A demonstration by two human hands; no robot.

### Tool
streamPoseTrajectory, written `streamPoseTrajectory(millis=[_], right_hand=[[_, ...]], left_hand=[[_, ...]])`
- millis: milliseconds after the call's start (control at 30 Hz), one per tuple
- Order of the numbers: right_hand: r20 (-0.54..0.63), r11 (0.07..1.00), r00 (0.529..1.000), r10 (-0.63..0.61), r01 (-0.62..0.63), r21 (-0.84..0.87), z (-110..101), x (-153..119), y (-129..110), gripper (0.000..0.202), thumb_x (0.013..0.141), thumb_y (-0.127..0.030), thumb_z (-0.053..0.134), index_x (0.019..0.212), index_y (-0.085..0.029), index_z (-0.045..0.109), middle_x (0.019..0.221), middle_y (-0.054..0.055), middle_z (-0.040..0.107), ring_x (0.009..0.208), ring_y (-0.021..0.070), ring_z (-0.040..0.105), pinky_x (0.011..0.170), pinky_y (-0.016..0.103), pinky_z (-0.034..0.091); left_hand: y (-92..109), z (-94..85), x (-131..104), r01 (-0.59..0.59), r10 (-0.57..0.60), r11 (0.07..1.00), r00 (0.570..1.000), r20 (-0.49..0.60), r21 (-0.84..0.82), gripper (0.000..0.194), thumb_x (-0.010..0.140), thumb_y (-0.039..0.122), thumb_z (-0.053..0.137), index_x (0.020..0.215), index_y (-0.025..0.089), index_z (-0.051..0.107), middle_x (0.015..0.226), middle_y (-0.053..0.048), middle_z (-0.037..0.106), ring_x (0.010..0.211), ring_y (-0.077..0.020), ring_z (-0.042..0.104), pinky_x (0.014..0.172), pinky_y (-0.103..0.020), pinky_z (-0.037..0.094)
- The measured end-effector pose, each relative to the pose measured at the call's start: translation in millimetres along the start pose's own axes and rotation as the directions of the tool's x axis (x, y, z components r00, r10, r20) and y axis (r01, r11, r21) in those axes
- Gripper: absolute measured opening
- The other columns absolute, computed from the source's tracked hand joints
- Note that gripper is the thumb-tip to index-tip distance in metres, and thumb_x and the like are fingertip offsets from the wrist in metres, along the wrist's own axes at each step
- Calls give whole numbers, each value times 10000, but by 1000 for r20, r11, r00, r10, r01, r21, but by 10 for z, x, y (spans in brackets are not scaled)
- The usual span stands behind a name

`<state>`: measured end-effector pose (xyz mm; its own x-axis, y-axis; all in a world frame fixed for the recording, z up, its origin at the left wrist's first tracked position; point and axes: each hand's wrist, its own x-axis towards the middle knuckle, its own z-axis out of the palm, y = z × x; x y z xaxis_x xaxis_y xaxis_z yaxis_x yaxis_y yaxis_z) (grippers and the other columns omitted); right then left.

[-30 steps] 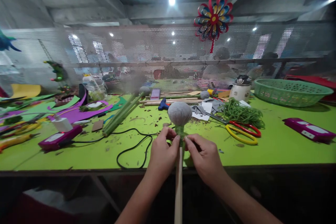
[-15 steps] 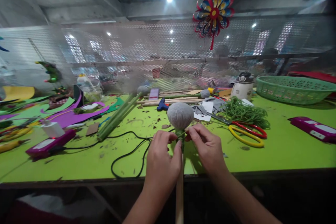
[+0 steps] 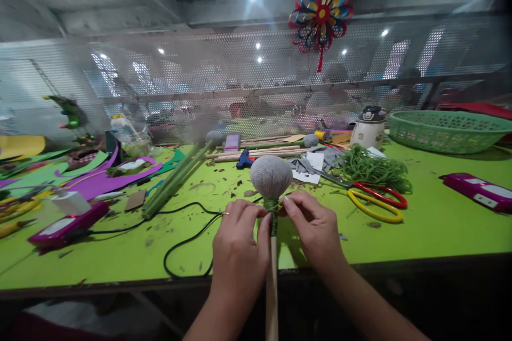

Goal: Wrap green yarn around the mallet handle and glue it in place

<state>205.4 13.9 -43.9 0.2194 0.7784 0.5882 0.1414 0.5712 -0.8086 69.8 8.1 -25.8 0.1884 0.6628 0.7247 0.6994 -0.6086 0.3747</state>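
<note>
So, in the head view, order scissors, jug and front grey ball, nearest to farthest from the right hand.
1. Front grey ball: beyond and left of the right hand.
2. Scissors: to its right.
3. Jug: right, farther back than the scissors.

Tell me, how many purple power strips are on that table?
2. The left strip sits by a white adapter; the right strip lies right of the scissors, in front of the green basket. Clutter might hide more.

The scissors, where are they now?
In the head view, the scissors lie on the table, right of and beyond the right hand, just in front of the green string.
</note>
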Motion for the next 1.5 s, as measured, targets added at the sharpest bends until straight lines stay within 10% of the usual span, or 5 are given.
streamPoseTrajectory(millis=[800,1500], right_hand=[[36,997,999,39,-41,67,-14,20,-47,133,852,-181,578,775,-159,684,712,24,578,683,163,550,628,275,436],[-14,1000,1000,-7,8,26,25,82,-65,134,846,-176,585,797,-162,709,690,18,570,653,158,539,592,267,433]], left_hand=[[-40,-5,5,231,-203,945,969,140,-231,92,883,172,459,800,192,491,783,-9,503,720,-155,502,633,-271,419],[-15,46,-60,66,-93,975,988,-122,-210,58,806,127,617,819,167,656,779,-13,592,696,-131,561,620,-249,468]])
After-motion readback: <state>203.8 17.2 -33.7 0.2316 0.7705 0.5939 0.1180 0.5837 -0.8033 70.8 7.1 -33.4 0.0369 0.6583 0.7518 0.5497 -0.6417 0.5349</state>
